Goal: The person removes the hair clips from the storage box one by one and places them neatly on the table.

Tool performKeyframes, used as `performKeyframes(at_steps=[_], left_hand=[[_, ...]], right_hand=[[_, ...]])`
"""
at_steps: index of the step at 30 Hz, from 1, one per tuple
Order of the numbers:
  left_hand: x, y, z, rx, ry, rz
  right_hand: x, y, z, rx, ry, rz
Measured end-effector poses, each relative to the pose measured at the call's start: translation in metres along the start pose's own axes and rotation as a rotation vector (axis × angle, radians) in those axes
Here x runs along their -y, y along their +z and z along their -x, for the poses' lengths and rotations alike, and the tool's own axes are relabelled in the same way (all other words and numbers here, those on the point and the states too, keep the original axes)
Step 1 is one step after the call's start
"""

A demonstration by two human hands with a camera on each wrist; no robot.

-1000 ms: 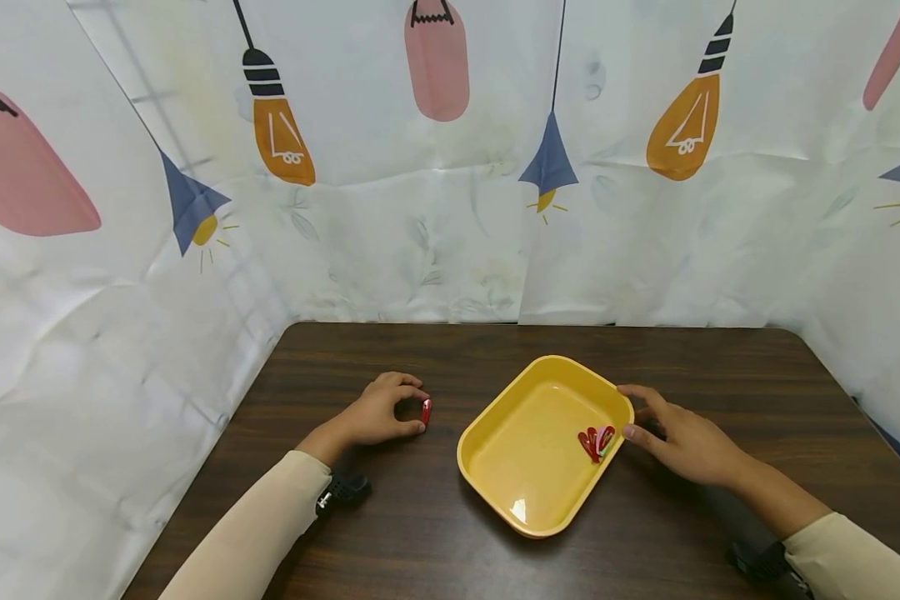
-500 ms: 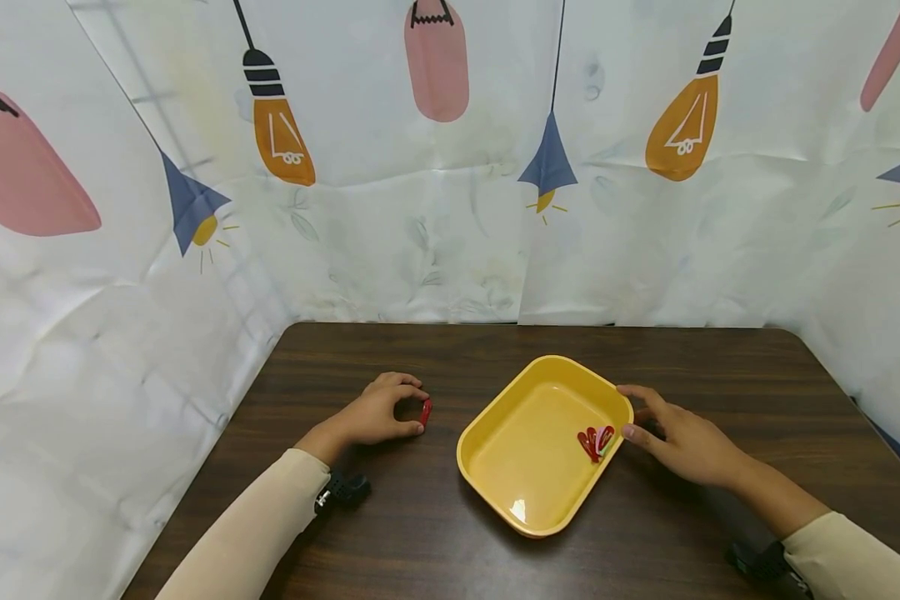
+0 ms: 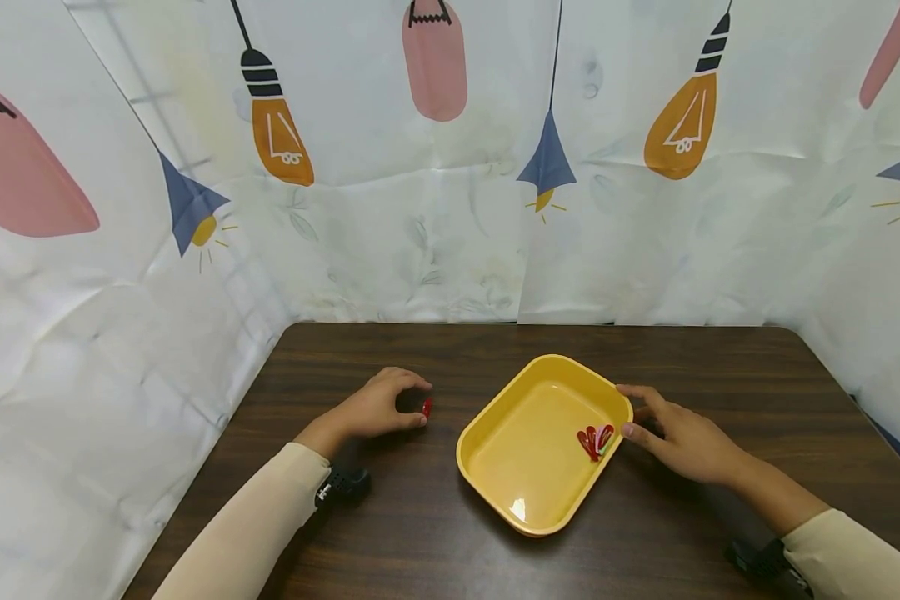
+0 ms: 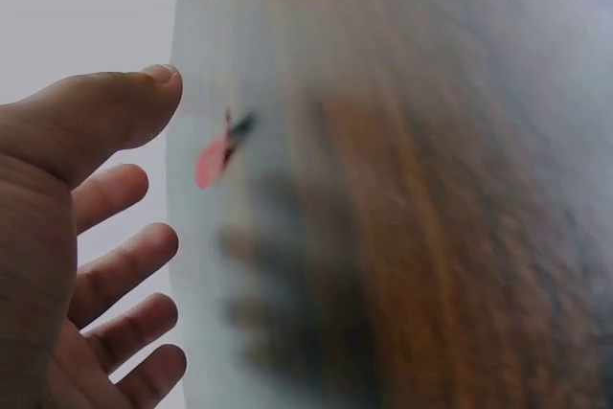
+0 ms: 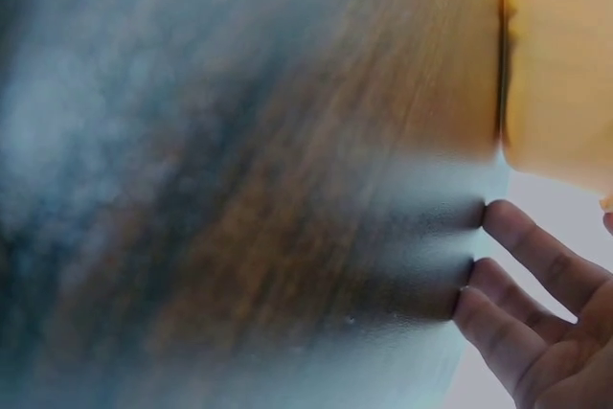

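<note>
- Head view: the left hand [image 3: 375, 410] is curling over a small red clip [image 3: 426, 407] lying on the dark worktop [image 3: 435, 533], just left of the yellow tray [image 3: 495, 487]. Thumb and finger are sitting close beside the clip; I cannot tell if they are pinching it. The right hand [image 3: 682, 442] is resting relaxed, fingers touching the tray rim near more red clips [image 3: 596, 440].
- Left wrist view: the fingers [image 4: 124, 265] are spreading apart, and the clip [image 4: 218, 152] is looking thin, shiny and blurry. It could slip away because it is so tiny.
- Right wrist view: straight fingers [image 5: 536, 256] are lying by the tray [image 5: 560, 55]; a bump could slide it.

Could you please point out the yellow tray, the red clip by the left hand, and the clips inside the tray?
Tray [image 3: 510, 467], head view, bare floor.
Red clip [image 3: 426, 407], head view, its middle.
Clips in tray [image 3: 596, 440], head view, pile's centre.
</note>
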State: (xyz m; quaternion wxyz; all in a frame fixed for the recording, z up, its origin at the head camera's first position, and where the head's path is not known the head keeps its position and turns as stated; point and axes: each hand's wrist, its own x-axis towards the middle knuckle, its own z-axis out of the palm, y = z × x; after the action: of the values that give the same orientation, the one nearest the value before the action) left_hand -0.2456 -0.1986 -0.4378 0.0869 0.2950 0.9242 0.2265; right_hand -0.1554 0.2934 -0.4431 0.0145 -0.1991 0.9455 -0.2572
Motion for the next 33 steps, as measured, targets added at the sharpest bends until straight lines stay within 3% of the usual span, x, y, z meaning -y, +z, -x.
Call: performKeyframes(at_steps=[7,21,33], left_hand=[[-0.015,-0.007,-0.005,-0.033,0.025,0.031],[-0.062,-0.024,-0.019,-0.051,0.097,0.06],[-0.09,-0.029,-0.032,-0.051,0.174,0.065]], right_hand=[[0.0,0.0,0.0,-0.002,-0.006,0.0],[0.0,0.0,0.0,0.002,0.0,0.006],[0.0,-0.001,0.0,0.004,0.004,-0.005]])
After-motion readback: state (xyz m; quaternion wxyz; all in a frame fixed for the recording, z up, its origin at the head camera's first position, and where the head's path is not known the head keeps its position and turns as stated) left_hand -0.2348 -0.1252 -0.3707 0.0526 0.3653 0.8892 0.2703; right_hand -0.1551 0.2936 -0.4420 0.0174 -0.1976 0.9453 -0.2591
